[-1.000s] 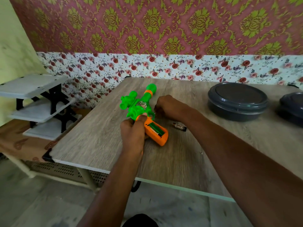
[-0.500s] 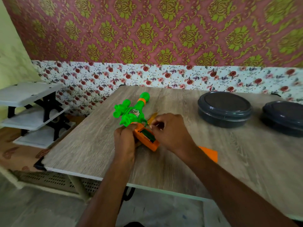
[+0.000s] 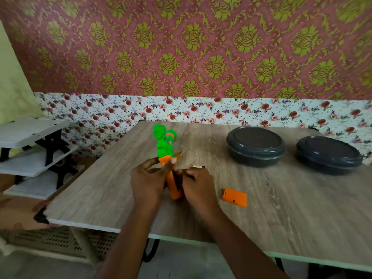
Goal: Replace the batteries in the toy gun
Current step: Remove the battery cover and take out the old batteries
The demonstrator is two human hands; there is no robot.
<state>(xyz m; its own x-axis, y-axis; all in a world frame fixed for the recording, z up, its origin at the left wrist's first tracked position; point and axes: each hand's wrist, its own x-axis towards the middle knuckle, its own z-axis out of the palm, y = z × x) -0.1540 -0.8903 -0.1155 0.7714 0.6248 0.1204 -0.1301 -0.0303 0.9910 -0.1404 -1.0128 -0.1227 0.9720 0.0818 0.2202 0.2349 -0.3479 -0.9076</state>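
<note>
Left hand (image 3: pixel 149 180) clamps the toy gun (image 3: pixel 164 146) by its orange handle over the table (image 3: pixel 281 214); right hand (image 3: pixel 198 186) curls against the handle's other side, hold unclear; blurred green barrel points away beyond the grip; orange cover (image 3: pixel 234 197) lies rightward.

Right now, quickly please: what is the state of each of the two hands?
Left hand: holding the toy gun by its orange grip.
Right hand: curled against the grip; whether it holds anything cannot be told.
</note>
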